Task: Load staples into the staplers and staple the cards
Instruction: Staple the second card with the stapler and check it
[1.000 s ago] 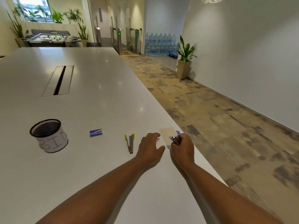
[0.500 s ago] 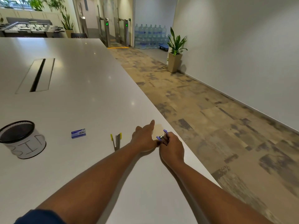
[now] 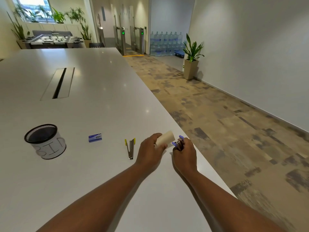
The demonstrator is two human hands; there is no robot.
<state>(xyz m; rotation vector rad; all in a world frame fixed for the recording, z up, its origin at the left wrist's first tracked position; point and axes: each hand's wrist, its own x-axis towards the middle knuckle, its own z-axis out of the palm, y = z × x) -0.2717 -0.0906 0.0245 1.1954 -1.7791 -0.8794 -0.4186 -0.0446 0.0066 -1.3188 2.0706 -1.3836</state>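
A cream card is held lifted off the white table near its right edge, pinched between thumb and fingers of the left hand, while a purple stapler is gripped in the curled right hand just beside it. For a clean staple, the card's edge is best fed squarely into the stapler's mouth before squeezing. A yellow stapler, open, and a blue staple box are seen lying to the left, a mesh bin beyond.

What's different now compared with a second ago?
The left hand has picked the cards up off the table, towards the purple stapler, which the right hand still grips. Yellow stapler, staple box and bin stayed put.
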